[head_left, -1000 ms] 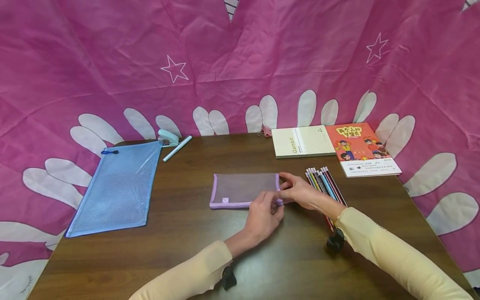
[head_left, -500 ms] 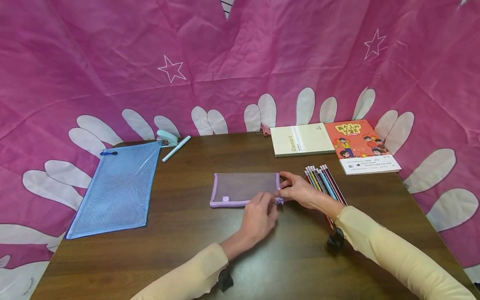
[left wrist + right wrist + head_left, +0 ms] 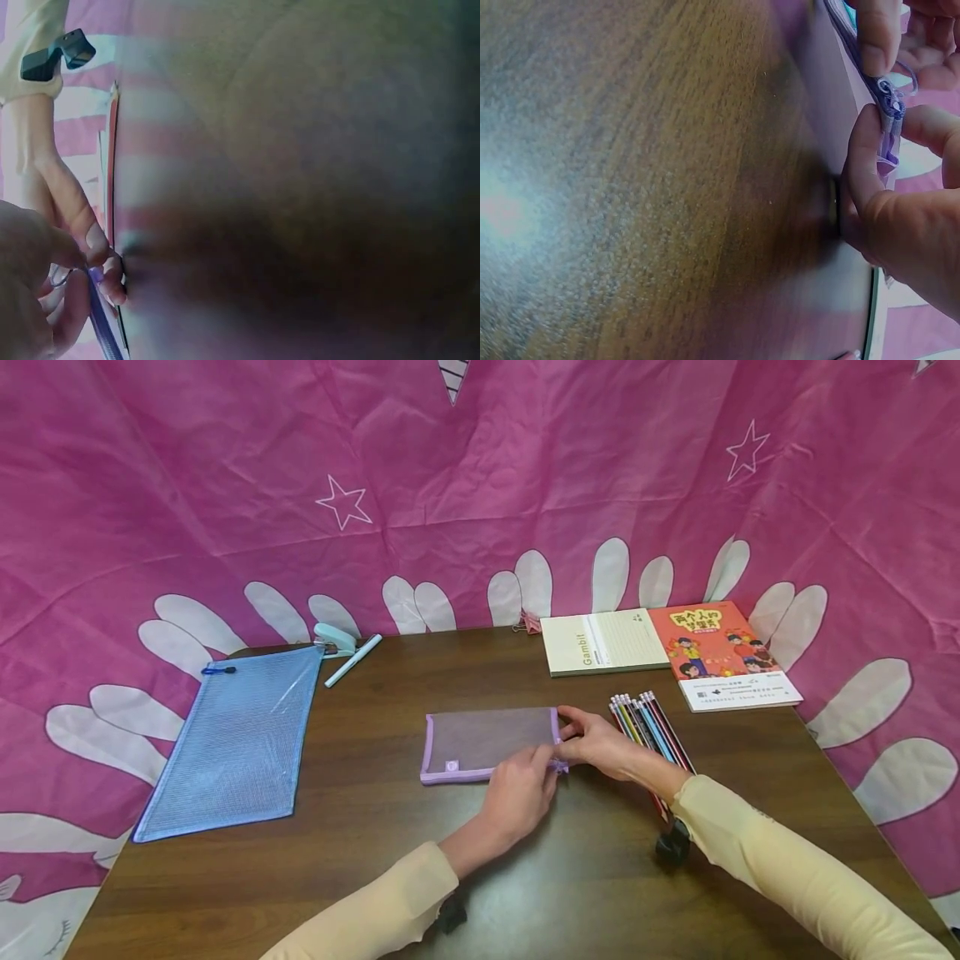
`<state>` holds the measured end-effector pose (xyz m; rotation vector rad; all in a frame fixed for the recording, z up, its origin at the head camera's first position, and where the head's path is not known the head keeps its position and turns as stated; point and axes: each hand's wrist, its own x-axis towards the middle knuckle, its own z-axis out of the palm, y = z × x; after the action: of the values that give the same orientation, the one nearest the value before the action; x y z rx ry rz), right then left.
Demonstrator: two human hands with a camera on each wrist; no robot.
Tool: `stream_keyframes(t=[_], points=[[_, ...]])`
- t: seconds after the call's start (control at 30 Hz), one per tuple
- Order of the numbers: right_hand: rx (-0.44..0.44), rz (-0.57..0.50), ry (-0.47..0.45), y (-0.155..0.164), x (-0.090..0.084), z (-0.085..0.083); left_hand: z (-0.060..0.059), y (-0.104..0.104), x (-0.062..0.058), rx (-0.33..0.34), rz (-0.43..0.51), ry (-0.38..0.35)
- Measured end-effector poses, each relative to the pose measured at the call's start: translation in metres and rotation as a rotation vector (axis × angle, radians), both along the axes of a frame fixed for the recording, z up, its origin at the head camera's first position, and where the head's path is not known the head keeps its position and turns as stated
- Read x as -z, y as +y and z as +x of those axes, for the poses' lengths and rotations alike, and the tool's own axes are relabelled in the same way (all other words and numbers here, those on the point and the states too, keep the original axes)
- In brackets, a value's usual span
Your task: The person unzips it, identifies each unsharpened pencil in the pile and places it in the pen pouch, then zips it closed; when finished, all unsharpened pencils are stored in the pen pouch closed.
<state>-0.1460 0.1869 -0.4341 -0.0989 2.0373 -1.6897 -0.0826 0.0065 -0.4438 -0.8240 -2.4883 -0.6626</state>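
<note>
A see-through zipper pouch (image 3: 491, 735) with purple edging lies mid-table in the head view, its zipper edge nearest me. My right hand (image 3: 600, 745) pinches its right end between thumb and fingers. Close by, my left hand (image 3: 517, 793) pinches the zipper edge near that same end. In the right wrist view the zipper slider (image 3: 889, 94), with a thin pull ring, sits between the left thumb and the right hand (image 3: 911, 199). The left wrist view shows a length of purple zipper (image 3: 103, 322) below both hands. My left fingertips are partly hidden in the head view.
Several pencils (image 3: 651, 727) lie under and beside my right forearm. A notebook (image 3: 606, 642) and a red book (image 3: 720, 647) lie at the back right, near a pink binder clip (image 3: 531, 623). On the left are a blue mesh folder (image 3: 232, 743), a stapler (image 3: 336, 638) and a pale pen (image 3: 353, 661).
My left hand has shifted slightly left along the zipper edge. The pouch's left end has come a little toward me, while my right hand keeps its hold on the right end.
</note>
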Motion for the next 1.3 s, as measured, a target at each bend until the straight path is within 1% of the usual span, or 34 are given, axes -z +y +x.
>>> stream_keyframes(t=[0.1,0.17,0.23,0.43,0.5,0.57,0.67,0.73,0.83,0.9,1.07,1.17,1.23,1.3], points=[[-0.001,-0.005,-0.008,0.0,-0.001,0.001,0.001,0.0,0.001,-0.01,-0.008,-0.019],[0.001,-0.001,-0.007,-0.001,0.0,0.001,0.001,-0.001,0.002,0.003,0.001,-0.043],[0.002,-0.004,-0.004,-0.001,0.0,0.0,0.002,-0.001,0.003,0.023,0.007,-0.049],[0.001,-0.016,0.005,-0.003,0.0,0.0,0.003,-0.005,0.009,0.075,0.021,0.015],[0.002,-0.008,0.011,-0.003,-0.001,0.001,0.003,-0.006,0.01,0.085,0.063,-0.006],[0.001,-0.007,0.017,-0.003,-0.001,0.001,0.002,-0.006,0.01,0.085,0.154,-0.076],[0.01,-0.004,0.021,-0.002,0.0,0.001,0.001,-0.006,0.007,0.07,0.308,-0.214],[0.008,-0.003,0.028,-0.002,-0.001,0.002,0.001,-0.006,0.005,0.055,0.388,-0.302],[0.003,0.001,0.032,-0.001,-0.001,0.002,0.002,-0.005,0.001,0.067,0.465,-0.446],[-0.005,-0.002,0.036,-0.001,-0.001,0.002,0.002,-0.004,-0.001,0.073,0.52,-0.564],[-0.011,0.006,0.054,-0.001,0.0,0.002,0.001,-0.008,-0.003,0.085,0.668,-0.893],[-0.014,0.019,0.076,-0.001,0.0,0.002,-0.003,-0.013,-0.002,0.111,0.76,-1.079],[-0.023,0.025,0.086,-0.001,0.0,0.002,-0.005,-0.016,0.0,0.128,0.809,-1.172],[-0.03,0.028,0.091,-0.001,0.0,0.002,-0.007,-0.019,0.001,0.14,0.842,-1.237]])
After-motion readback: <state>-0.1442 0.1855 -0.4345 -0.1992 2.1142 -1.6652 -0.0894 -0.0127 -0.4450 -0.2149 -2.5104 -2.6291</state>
